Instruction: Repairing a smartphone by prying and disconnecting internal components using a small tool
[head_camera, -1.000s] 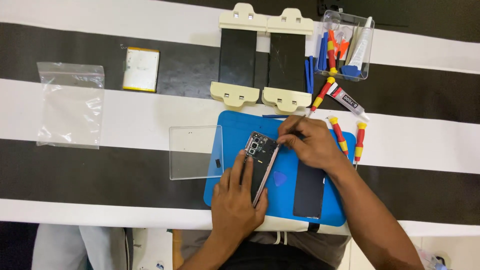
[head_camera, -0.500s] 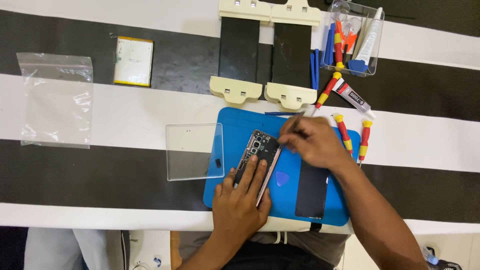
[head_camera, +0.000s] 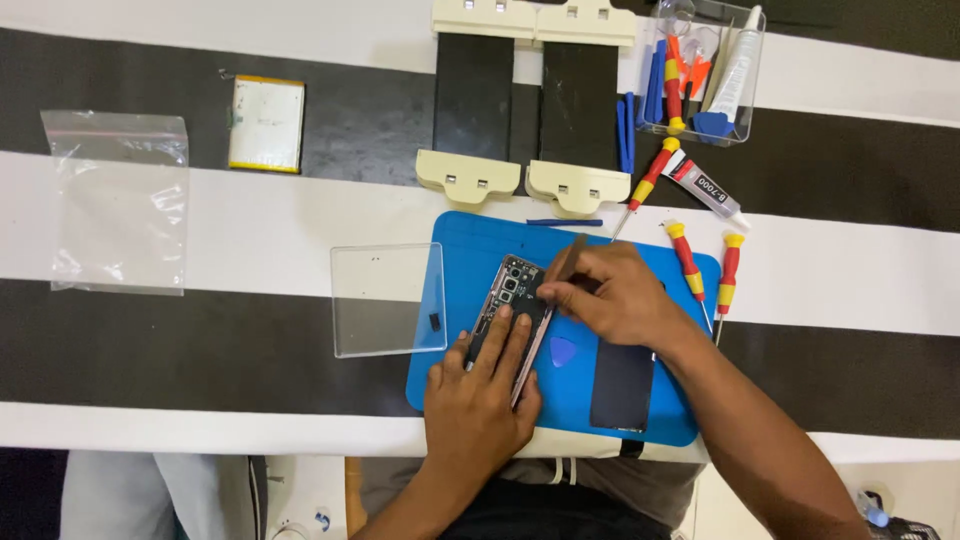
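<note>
Pinning the opened phone (head_camera: 512, 308) flat on the blue mat (head_camera: 455, 330), your left hand (head_camera: 480, 400) lays its fingers along the phone's lower half, while your right hand (head_camera: 615, 295) pinches a thin metal tool (head_camera: 568, 258), tip at the phone's upper edge. A blue pick (head_camera: 563, 350) and a dark panel (head_camera: 622, 385) lie just beside it on the mat. A clear plate (head_camera: 385, 300) overlaps the mat's left edge. Red-and-yellow screwdrivers (head_camera: 708, 270), a glue tube (head_camera: 703, 186) and two clamps (head_camera: 525, 110) lie beyond, on the black-and-white striped tabletop (head_camera: 250, 225).
</note>
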